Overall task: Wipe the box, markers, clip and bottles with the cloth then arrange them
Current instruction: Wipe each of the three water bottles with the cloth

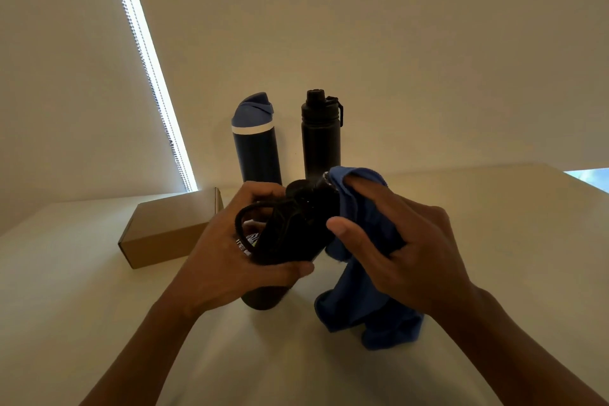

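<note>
My left hand grips a black bottle with a cord loop near its cap, tilted above the white table. My right hand holds a blue cloth bunched against the bottle's upper right side; the cloth's tail hangs down to the table. Behind stand a dark blue bottle with a lighter blue lid and a black bottle with a screw cap, both upright by the wall. A brown cardboard box lies to the left. Something small and striped shows under my left fingers; I cannot tell what it is.
A cream wall rises just behind the two standing bottles. A bright window strip with a bead chain runs down at the left. The table's right far corner ends near another patch of window.
</note>
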`<state>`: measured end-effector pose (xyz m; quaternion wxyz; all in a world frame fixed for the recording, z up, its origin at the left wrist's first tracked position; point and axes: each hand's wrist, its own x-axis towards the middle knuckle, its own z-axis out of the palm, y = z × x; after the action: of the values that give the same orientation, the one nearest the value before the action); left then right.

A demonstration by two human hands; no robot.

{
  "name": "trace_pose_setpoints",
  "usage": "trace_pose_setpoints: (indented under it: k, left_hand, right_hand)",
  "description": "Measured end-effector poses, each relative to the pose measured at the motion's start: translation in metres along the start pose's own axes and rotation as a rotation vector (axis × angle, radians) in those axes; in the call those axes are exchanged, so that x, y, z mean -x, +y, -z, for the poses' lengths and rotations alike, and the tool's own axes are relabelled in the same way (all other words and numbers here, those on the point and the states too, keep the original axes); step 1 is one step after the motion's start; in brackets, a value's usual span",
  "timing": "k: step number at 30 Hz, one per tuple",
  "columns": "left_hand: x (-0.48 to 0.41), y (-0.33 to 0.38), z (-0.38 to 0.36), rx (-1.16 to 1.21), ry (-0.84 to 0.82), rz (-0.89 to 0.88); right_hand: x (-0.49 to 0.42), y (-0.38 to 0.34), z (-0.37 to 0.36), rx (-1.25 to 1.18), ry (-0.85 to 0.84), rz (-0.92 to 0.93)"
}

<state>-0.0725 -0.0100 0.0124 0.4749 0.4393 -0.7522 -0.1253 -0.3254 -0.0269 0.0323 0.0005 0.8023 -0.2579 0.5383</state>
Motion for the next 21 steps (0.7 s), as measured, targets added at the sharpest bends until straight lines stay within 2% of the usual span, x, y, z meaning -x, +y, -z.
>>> trace_pose_setpoints:
  k: [8,11,16,21]
  left_hand:
    - [0.001,-0.010,0.001,-0.028,0.009,0.035]
    - [0.000,-0.007,0.002,-0.002,0.008,0.040]
    - [0.001,-0.004,0.002,0.013,-0.015,0.053]
    - [0.000,0.000,0.003,0.026,-0.022,0.045]
  right_hand:
    - [0.000,-0.001,0.002,-0.111,0.036,0.018]
    - [0.003,0.009,0.004,-0.112,0.056,-0.040]
    - [0.002,0.022,-0.008,-0.086,0.182,-0.117]
    - [0.003,0.008,0.003,-0.137,0.059,-0.084]
